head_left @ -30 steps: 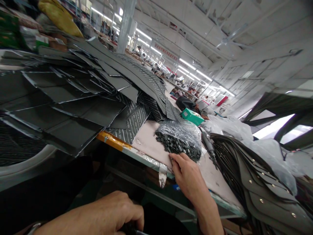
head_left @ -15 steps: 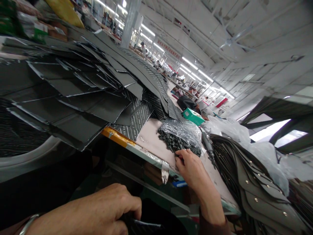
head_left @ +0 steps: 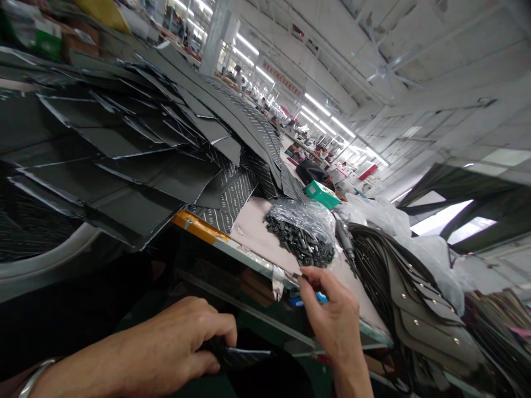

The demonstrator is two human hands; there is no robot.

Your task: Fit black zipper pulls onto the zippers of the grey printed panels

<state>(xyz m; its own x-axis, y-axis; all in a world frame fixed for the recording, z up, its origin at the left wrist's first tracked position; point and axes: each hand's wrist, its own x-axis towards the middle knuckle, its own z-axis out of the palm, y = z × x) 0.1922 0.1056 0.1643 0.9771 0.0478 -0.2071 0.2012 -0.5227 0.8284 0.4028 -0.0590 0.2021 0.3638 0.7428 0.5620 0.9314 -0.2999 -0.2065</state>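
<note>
My right hand [head_left: 329,301] pinches a small dark piece [head_left: 299,276] between thumb and fingertips, just over the table's front edge. Behind it lies a heap of small dark pieces [head_left: 305,240], spilling from a clear plastic bag [head_left: 305,214]; their exact kind is too small to make out. Low in front of me, my left hand [head_left: 194,337] is closed on a dark fabric piece [head_left: 249,356] with a pale edge. Much of that piece is lost against the dark below, and my fingers cover part of it.
Grey panels [head_left: 136,171] with pale edges are piled at the left. A green box [head_left: 322,194] and a dark hand tool [head_left: 345,239] sit beyond the heap. Stacked grey flaps with metal studs [head_left: 415,293] hang over the table [head_left: 249,221] at the right.
My right hand has drawn back from the heap toward me, with a small dark piece in its fingertips. My left hand keeps its hold on the fabric piece; the view has shifted slightly.
</note>
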